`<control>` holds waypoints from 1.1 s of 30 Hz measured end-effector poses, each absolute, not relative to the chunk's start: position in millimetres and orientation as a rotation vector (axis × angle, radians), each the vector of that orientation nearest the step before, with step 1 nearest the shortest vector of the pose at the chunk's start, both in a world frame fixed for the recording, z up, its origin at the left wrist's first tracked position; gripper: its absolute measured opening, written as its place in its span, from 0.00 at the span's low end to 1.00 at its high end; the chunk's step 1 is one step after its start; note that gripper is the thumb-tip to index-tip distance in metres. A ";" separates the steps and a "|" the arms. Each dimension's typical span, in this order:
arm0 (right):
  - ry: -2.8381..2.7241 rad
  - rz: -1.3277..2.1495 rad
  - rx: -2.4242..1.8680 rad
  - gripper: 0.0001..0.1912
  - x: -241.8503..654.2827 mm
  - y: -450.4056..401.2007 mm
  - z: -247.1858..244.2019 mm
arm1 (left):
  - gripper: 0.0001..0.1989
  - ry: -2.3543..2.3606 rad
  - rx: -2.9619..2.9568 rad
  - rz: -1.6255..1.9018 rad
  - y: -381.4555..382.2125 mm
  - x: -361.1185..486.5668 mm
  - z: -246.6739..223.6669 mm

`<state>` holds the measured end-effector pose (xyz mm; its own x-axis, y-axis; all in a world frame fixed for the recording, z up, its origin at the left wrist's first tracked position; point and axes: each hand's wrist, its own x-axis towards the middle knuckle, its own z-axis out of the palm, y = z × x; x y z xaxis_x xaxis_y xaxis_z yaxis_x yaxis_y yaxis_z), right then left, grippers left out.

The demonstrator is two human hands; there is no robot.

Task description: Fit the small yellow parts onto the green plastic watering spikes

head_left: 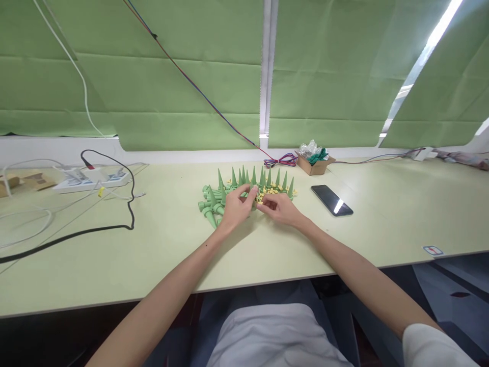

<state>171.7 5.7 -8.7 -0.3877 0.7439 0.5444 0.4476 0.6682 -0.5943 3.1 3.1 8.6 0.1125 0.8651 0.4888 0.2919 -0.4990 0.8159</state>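
Note:
Several green cone-shaped pieces [284, 181] stand upright in a curved row on the pale table, and more green pieces [209, 216] lie in a heap at the left. Small yellow parts [273, 190] are scattered among the standing cones. My left hand [239, 206] is closed, with thumb and fingers pinched at a green piece that is mostly hidden. Just to its right, my right hand [280, 208] pinches a small yellow part close to the left fingertips.
A black phone [331, 200] lies right of the hands. Behind it sits a small cardboard box [314, 165] with plastic and green material, beside coiled wires [281, 160]. At the left are a white power strip [91, 182] and a black cable [132, 204].

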 end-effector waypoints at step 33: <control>-2.139 0.419 -0.949 0.19 168.4 4.8 -11.8 | 0.20 1.125 1.917 1.227 9.1 4.2 5.0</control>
